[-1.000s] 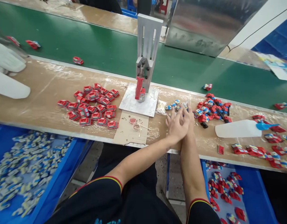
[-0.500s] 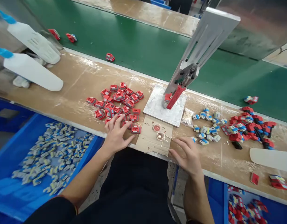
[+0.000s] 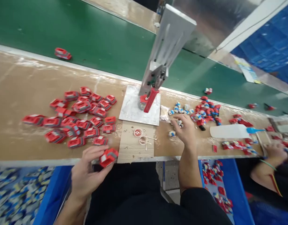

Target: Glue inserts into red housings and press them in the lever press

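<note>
My left hand (image 3: 91, 172) holds a red and grey toy part (image 3: 108, 157) at the table's front edge, between thumb and fingers. To its upper left lies a pile of similar red parts (image 3: 81, 106). My right hand (image 3: 184, 128) reaches over the small white and blue parts (image 3: 180, 109); its fingers are bent, and whatever lies under the fingertips is partly hidden. Between the hands, a cardboard sheet (image 3: 132, 150) bears two small cups, one with red contents (image 3: 138, 132) and one with cotton swabs (image 3: 143, 140).
A metal press with a red handle (image 3: 151, 100) stands on a pale plate (image 3: 128, 109). Behind runs a green conveyor (image 3: 99, 40). A white bottle (image 3: 228, 131) lies at the right, near another person's hand (image 3: 276, 153). Blue bins (image 3: 239, 190) stand below the table.
The view has swung to the right. My left hand has taken hold of a red part. My right hand has moved from beside the cardboard up to the white and blue parts.
</note>
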`<state>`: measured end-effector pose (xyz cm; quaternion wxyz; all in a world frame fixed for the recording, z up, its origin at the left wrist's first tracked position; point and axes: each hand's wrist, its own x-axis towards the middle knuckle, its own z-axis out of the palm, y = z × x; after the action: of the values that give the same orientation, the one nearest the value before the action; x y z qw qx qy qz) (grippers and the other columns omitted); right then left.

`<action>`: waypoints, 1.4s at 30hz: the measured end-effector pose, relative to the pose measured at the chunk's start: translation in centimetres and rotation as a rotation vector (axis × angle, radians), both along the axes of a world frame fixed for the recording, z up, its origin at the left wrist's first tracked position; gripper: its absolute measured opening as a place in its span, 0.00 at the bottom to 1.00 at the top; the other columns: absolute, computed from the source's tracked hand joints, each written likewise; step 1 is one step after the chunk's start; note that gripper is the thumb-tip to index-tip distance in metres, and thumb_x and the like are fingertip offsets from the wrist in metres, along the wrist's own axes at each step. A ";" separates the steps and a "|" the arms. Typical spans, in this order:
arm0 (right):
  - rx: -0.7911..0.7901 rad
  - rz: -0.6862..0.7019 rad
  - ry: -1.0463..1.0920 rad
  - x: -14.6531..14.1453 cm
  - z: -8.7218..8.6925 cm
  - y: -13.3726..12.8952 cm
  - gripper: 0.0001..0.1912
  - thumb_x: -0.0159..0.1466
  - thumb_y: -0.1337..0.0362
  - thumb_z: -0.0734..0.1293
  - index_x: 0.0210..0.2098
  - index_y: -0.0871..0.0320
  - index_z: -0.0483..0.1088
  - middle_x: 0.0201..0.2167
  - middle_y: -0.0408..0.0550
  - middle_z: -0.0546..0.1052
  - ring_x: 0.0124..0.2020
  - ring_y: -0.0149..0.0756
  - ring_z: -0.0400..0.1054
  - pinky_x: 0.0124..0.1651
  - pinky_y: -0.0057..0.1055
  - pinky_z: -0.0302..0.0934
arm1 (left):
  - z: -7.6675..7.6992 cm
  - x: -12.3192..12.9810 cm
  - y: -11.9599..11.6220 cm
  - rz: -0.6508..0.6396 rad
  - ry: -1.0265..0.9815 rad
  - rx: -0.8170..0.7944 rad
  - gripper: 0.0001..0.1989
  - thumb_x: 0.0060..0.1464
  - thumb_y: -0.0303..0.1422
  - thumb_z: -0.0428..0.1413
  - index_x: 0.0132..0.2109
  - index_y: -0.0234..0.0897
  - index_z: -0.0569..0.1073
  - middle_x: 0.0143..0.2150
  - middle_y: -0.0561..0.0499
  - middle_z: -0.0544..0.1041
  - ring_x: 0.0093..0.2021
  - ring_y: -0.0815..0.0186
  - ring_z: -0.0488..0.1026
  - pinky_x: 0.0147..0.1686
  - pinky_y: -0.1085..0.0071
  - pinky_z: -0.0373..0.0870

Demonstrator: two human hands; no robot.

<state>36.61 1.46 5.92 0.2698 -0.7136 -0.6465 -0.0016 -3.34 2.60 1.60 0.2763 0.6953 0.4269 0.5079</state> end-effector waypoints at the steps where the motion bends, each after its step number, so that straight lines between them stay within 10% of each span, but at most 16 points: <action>1: -0.020 -0.020 -0.015 0.8 0.0 -1.0 0.11 0.73 0.55 0.68 0.43 0.52 0.80 0.41 0.51 0.83 0.46 0.47 0.76 0.52 0.45 0.71 | 0.2 0.0 -0.4 -0.009 -0.088 -0.057 0.18 0.50 0.29 0.72 0.47 0.47 0.79 0.42 0.53 0.88 0.42 0.55 0.87 0.45 0.57 0.84; 10: -0.233 0.114 -0.085 1.6 -2.5 -5.3 0.11 0.71 0.63 0.68 0.49 0.49 0.82 0.47 0.54 0.85 0.49 0.52 0.76 0.56 0.53 0.72 | 0.5 1.9 -0.6 -0.074 -0.233 -0.372 0.18 0.51 0.31 0.73 0.49 0.43 0.84 0.43 0.50 0.87 0.39 0.61 0.86 0.39 0.69 0.87; 19: 0.256 0.396 0.506 -12.1 0.3 -6.3 0.24 0.73 0.69 0.68 0.65 0.42 0.74 0.52 0.51 0.85 0.52 0.46 0.82 0.53 0.44 0.80 | 2.0 6.8 -0.6 -0.181 -0.333 -0.413 0.16 0.56 0.29 0.68 0.52 0.40 0.85 0.49 0.45 0.83 0.47 0.61 0.86 0.45 0.70 0.86; 32: 0.078 0.122 1.081 -15.6 -1.4 -6.4 0.18 0.76 0.49 0.66 0.57 0.51 0.79 0.48 0.55 0.87 0.40 0.43 0.84 0.40 0.38 0.80 | 3.3 5.8 -1.2 -0.313 -0.312 -0.649 0.22 0.56 0.32 0.67 0.58 0.34 0.82 0.44 0.44 0.88 0.46 0.54 0.89 0.52 0.60 0.87; 42: 0.142 0.624 0.259 -14.7 3.0 -3.6 0.27 0.73 0.71 0.69 0.69 0.46 0.72 0.46 0.52 0.84 0.46 0.43 0.79 0.46 0.39 0.77 | 3.5 5.3 -1.1 -0.314 -0.102 -0.483 0.20 0.58 0.27 0.62 0.57 0.35 0.82 0.52 0.43 0.87 0.48 0.56 0.87 0.49 0.64 0.85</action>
<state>21.89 -2.12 8.91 0.3861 -0.4553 -0.7922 0.1266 1.93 1.47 5.13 0.5301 0.6407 0.4080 0.3768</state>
